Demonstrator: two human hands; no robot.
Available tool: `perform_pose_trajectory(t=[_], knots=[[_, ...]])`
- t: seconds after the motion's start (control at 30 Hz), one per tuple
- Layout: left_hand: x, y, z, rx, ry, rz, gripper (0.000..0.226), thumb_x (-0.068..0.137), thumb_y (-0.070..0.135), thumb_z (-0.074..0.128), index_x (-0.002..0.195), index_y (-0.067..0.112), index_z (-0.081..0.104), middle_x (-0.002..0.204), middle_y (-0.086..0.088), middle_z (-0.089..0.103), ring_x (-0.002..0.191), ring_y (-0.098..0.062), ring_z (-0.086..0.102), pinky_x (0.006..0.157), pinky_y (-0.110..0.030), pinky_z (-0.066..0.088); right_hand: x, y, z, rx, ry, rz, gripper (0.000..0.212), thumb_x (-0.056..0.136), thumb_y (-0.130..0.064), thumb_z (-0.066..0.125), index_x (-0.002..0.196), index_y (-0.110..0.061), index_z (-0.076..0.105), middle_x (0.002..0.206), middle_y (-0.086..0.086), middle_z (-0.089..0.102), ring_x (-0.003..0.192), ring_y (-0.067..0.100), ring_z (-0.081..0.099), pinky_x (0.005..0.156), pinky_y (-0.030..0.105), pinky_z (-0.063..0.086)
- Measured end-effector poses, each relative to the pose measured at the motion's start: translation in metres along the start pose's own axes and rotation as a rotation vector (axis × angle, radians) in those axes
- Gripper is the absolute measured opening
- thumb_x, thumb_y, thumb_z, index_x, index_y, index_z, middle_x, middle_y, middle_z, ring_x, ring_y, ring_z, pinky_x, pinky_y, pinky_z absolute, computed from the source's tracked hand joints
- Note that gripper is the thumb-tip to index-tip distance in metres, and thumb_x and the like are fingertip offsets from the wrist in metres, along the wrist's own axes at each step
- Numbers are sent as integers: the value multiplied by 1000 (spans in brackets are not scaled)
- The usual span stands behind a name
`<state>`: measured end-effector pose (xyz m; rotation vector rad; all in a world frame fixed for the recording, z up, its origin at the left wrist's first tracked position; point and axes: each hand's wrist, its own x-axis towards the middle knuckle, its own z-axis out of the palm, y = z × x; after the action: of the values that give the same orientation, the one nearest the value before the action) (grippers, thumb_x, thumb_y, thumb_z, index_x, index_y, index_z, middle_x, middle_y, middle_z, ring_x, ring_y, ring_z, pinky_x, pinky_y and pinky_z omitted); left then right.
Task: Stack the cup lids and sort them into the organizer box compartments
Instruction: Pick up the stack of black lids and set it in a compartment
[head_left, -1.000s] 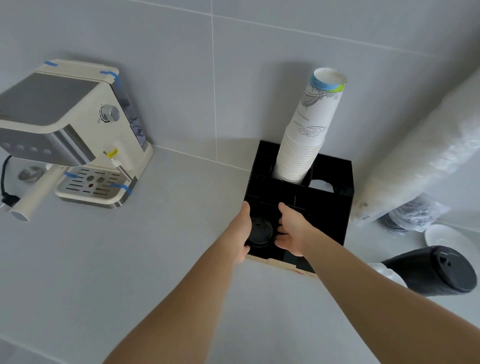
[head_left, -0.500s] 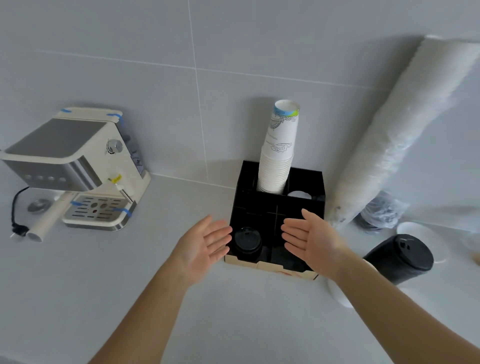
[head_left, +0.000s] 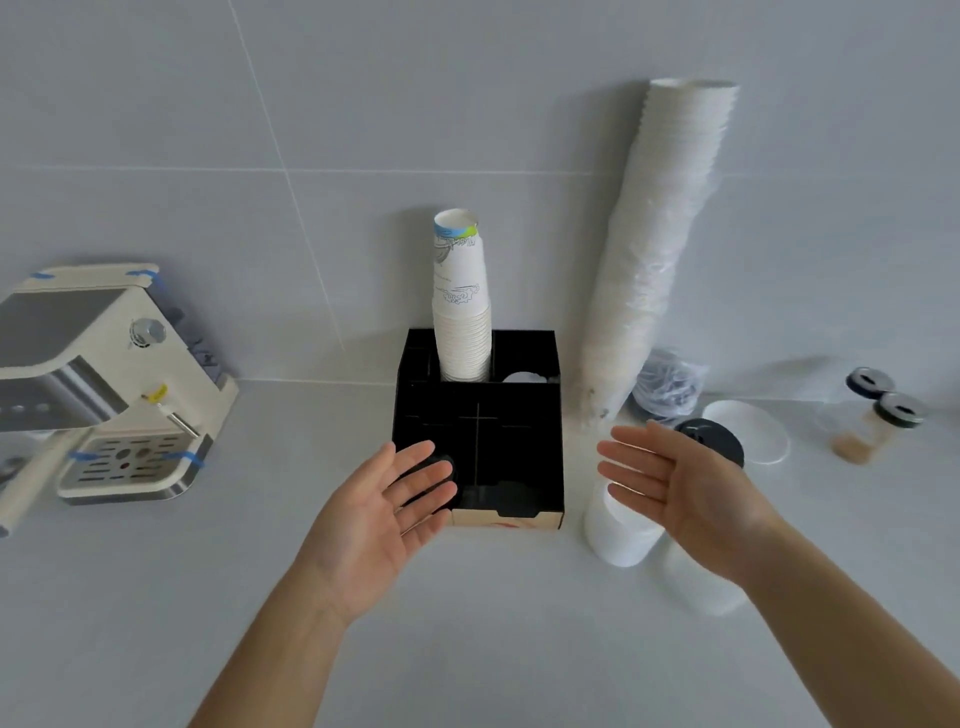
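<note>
A black organizer box (head_left: 519, 415) stands against the wall on the grey counter. Black cup lids (head_left: 441, 467) sit in its front left compartment, partly hidden by my left hand (head_left: 382, 517), which hovers open, palm up, in front of that corner. My right hand (head_left: 680, 486) is open to the right of the box, palm facing left, holding nothing. A stack of black lids (head_left: 719, 441) lies behind my right hand. Two stacks of white lids (head_left: 618, 530) lie under it. A loose white lid (head_left: 753, 431) rests further back.
A tall stack of paper cups (head_left: 462, 306) stands in the box's back compartment. A long sleeve of white cups (head_left: 660, 249) leans on the wall. A coffee machine (head_left: 98, 384) sits at left. Two small jars (head_left: 872, 415) and a crumpled plastic bag (head_left: 667, 384) are at right.
Both hands let go of the black lids in the front left compartment, pulled back and opened. My right hand has moved to the right, past the box's edge.
</note>
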<state>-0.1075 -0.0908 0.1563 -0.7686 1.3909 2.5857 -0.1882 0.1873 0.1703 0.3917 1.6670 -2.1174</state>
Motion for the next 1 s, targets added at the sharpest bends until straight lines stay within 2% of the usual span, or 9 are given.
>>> perform_pose_trajectory(t=[0.2, 0.37, 0.43, 0.57, 0.73, 1.0], knots=[[-6, -22, 38, 52, -16, 11, 40, 95, 40, 49, 119, 14, 67, 114, -12, 74, 108, -28, 68, 91, -42, 51, -11, -17, -59, 62, 67, -65, 32, 100, -27, 50, 116, -5, 68, 109, 13, 78, 102, 27, 74, 85, 38, 54], [-5, -43, 71, 64, -38, -2, 40, 94, 39, 49, 119, 13, 67, 114, -13, 74, 110, -29, 67, 94, -43, 50, -13, -27, -101, 93, 95, -82, 34, 100, -30, 49, 113, -6, 69, 109, 13, 78, 97, 26, 75, 89, 40, 54], [-3, -49, 84, 69, -41, -5, 40, 95, 39, 49, 118, 13, 68, 113, -13, 74, 108, -29, 67, 92, -43, 51, -12, -32, -111, 97, 109, -92, 32, 101, -28, 49, 109, -6, 70, 107, 14, 78, 96, 26, 75, 88, 40, 54], [5, -64, 116, 76, -60, -21, 39, 96, 38, 49, 119, 12, 67, 114, -14, 73, 108, -30, 67, 88, -41, 52, -12, -40, -137, 108, 134, -100, 33, 100, -28, 49, 113, -4, 68, 107, 15, 78, 104, 31, 71, 92, 43, 53], [16, -80, 147, 83, -75, -62, 39, 96, 37, 49, 119, 11, 66, 113, -14, 73, 106, -29, 67, 85, -40, 52, -8, -46, -166, 128, 137, -90, 33, 101, -29, 48, 113, -5, 67, 100, 11, 80, 104, 30, 71, 87, 41, 54], [43, -91, 175, 155, -51, -86, 35, 96, 34, 51, 116, 9, 67, 114, -16, 72, 100, -27, 69, 90, -40, 52, 18, -44, -195, 129, 137, -62, 31, 100, -28, 51, 113, -5, 68, 109, 15, 76, 103, 30, 70, 85, 40, 54]])
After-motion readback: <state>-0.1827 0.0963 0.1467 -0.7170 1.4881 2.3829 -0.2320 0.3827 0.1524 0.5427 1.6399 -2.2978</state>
